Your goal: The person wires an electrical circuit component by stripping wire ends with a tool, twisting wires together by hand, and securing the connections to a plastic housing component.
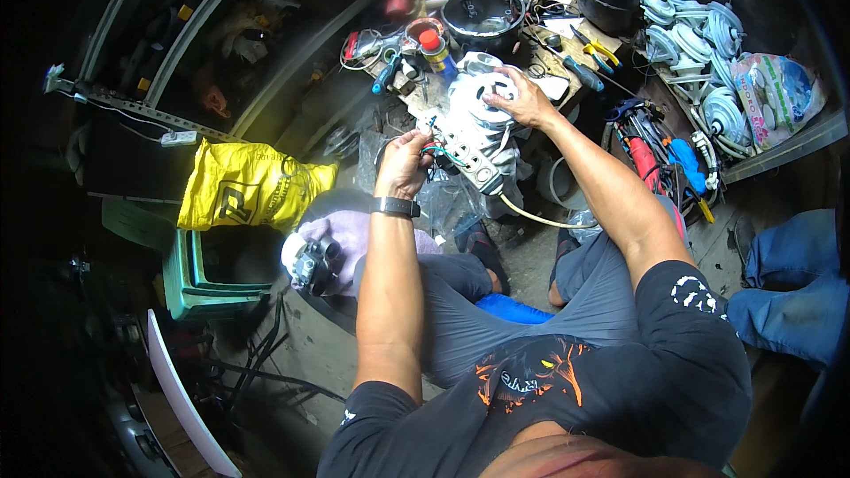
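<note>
My right hand (526, 99) grips the rim of a white round plastic part (490, 91), which looks like a fan motor housing, its fingers curled over the edge. My left hand (403, 162), with a dark watch on its wrist, pinches thin wires, one of them green (440, 152), beside the housing. Between and just below the hands lies a white power strip (469, 165) with a row of sockets and a pale cord (531, 219) running off to the right. Clear plastic wrapping (443, 204) lies under these things. The wire ends at my left fingertips are too small to make out.
Beyond my hands, a cluttered bench holds a black bowl (483, 19), a red-capped can (431, 42) and yellow-handled pliers (595, 51). White fan parts (695, 40) fill the right side. At left are a yellow bag (252, 186) and a green stool (181, 270). Someone's jeans (792, 292) show at right.
</note>
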The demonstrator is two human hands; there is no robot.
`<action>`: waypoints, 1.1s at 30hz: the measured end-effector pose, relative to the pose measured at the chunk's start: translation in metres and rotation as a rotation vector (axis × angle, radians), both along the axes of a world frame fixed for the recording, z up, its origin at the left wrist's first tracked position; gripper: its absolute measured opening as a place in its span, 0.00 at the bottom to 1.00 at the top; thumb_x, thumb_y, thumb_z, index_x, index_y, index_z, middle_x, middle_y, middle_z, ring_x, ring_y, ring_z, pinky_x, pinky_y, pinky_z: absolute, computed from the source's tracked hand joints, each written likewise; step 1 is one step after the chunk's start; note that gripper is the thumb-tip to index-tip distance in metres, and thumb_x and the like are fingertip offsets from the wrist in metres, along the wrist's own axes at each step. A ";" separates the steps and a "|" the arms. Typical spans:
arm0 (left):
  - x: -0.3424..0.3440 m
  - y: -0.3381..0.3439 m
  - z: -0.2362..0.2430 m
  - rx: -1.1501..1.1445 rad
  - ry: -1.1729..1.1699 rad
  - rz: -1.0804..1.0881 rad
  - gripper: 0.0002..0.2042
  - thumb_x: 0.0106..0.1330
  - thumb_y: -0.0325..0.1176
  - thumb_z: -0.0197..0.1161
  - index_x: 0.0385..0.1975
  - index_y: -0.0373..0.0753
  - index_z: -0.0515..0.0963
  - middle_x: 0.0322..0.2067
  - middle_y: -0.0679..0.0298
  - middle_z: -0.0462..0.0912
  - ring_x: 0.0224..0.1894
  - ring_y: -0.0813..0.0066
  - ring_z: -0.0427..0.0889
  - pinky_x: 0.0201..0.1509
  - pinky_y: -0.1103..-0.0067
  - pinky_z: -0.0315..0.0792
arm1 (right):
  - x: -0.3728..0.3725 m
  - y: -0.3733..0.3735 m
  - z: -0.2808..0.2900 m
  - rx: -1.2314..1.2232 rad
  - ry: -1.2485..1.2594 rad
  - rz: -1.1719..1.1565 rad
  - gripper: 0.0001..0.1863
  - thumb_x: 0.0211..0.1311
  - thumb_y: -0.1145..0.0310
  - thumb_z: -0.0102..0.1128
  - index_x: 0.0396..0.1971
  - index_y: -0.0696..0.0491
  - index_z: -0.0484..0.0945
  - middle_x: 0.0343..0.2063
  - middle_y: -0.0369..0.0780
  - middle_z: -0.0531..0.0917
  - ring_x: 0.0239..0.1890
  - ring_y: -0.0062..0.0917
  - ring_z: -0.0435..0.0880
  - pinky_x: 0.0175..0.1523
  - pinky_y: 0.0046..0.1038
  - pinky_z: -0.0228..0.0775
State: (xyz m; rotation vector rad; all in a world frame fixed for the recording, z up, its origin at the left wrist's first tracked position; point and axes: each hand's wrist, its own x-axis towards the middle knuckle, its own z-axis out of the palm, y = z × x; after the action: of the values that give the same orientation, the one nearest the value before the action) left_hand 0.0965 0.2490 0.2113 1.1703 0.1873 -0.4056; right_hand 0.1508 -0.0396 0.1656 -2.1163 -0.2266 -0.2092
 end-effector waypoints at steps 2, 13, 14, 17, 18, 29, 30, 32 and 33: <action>-0.002 0.000 0.002 0.006 0.008 0.004 0.03 0.68 0.25 0.61 0.38 0.35 0.77 0.31 0.63 0.82 0.28 0.81 0.78 0.24 0.87 0.66 | -0.001 0.001 0.000 0.002 -0.011 0.012 0.44 0.52 0.39 0.70 0.59 0.57 0.70 0.56 0.52 0.77 0.60 0.42 0.76 0.64 0.36 0.67; -0.002 -0.008 0.007 0.024 0.007 0.024 0.03 0.68 0.26 0.61 0.38 0.35 0.78 0.29 0.64 0.83 0.25 0.82 0.78 0.23 0.87 0.66 | 0.005 -0.003 0.000 -0.019 -0.020 0.012 0.45 0.51 0.39 0.71 0.60 0.57 0.70 0.57 0.52 0.76 0.61 0.42 0.75 0.64 0.37 0.67; -0.002 -0.008 0.007 0.028 0.007 0.025 0.03 0.68 0.26 0.61 0.38 0.35 0.78 0.29 0.64 0.83 0.25 0.82 0.78 0.23 0.87 0.66 | 0.005 -0.004 0.001 -0.018 -0.007 0.015 0.45 0.51 0.39 0.71 0.59 0.57 0.70 0.57 0.52 0.76 0.61 0.42 0.75 0.64 0.36 0.67; -0.002 -0.009 0.007 0.040 0.008 0.035 0.04 0.68 0.26 0.61 0.38 0.35 0.78 0.29 0.64 0.82 0.24 0.82 0.77 0.23 0.87 0.66 | 0.001 -0.004 0.005 -0.008 0.022 0.016 0.46 0.49 0.39 0.72 0.60 0.56 0.70 0.58 0.52 0.75 0.61 0.42 0.75 0.65 0.36 0.67; -0.002 -0.010 0.007 0.044 0.007 0.039 0.04 0.68 0.26 0.61 0.38 0.35 0.78 0.29 0.64 0.82 0.24 0.82 0.77 0.23 0.87 0.66 | 0.000 -0.004 0.005 -0.025 0.019 0.015 0.46 0.48 0.39 0.72 0.60 0.56 0.70 0.58 0.52 0.75 0.61 0.41 0.75 0.65 0.36 0.67; -0.009 0.011 0.008 0.082 -0.019 0.010 0.06 0.69 0.28 0.61 0.40 0.33 0.78 0.31 0.66 0.82 0.24 0.84 0.75 0.24 0.88 0.65 | 0.007 0.018 -0.008 -0.064 -0.023 0.013 0.47 0.45 0.39 0.76 0.59 0.56 0.70 0.56 0.50 0.77 0.60 0.40 0.76 0.65 0.37 0.66; -0.010 0.014 0.007 0.127 -0.034 -0.007 0.07 0.69 0.29 0.62 0.42 0.33 0.78 0.33 0.66 0.82 0.25 0.85 0.74 0.24 0.88 0.65 | 0.010 0.022 -0.017 -0.022 0.009 0.007 0.47 0.46 0.40 0.76 0.59 0.56 0.70 0.55 0.51 0.77 0.60 0.40 0.75 0.65 0.36 0.66; -0.011 -0.007 0.018 0.253 -0.033 0.040 0.10 0.69 0.33 0.63 0.46 0.36 0.79 0.36 0.70 0.81 0.28 0.86 0.73 0.27 0.87 0.65 | 0.027 0.009 -0.047 -0.274 -0.231 0.137 0.33 0.53 0.47 0.70 0.56 0.48 0.75 0.56 0.47 0.77 0.60 0.40 0.74 0.66 0.42 0.63; -0.008 -0.015 0.022 0.286 -0.015 0.011 0.11 0.69 0.35 0.64 0.46 0.39 0.79 0.36 0.72 0.82 0.29 0.86 0.74 0.28 0.86 0.64 | 0.042 -0.010 -0.066 -0.533 -0.556 0.225 0.21 0.59 0.53 0.65 0.53 0.39 0.81 0.57 0.42 0.78 0.60 0.40 0.74 0.67 0.47 0.59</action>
State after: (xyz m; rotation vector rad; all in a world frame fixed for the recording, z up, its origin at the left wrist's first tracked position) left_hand 0.0885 0.2339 0.2334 1.4526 0.2449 -0.3678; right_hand 0.1924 -0.0500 0.0993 -2.4861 -0.9302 -0.6616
